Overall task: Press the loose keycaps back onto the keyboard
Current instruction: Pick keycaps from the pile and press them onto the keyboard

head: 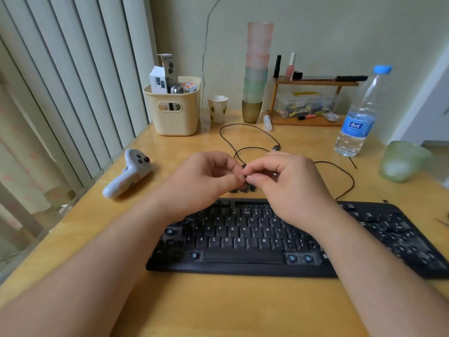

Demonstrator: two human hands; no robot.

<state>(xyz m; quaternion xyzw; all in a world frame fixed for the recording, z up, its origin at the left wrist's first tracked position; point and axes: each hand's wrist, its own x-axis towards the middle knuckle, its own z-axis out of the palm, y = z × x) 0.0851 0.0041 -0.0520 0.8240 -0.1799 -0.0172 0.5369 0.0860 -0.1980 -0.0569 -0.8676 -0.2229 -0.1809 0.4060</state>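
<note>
Left hand (209,177) and right hand (284,181) meet above keyboard (255,242), fingertips pinching one keycap (244,169) between them. Loose keycaps (245,189) on table (218,300) behind keyboard.

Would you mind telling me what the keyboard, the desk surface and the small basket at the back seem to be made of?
Keyboard: apparently matte black plastic, with printed white legends. Desk: probably light wood or laminate with a glossy coat, since it reflects light near the back. Basket: apparently cream moulded plastic, smooth-walled with a cut-out handle.
</note>
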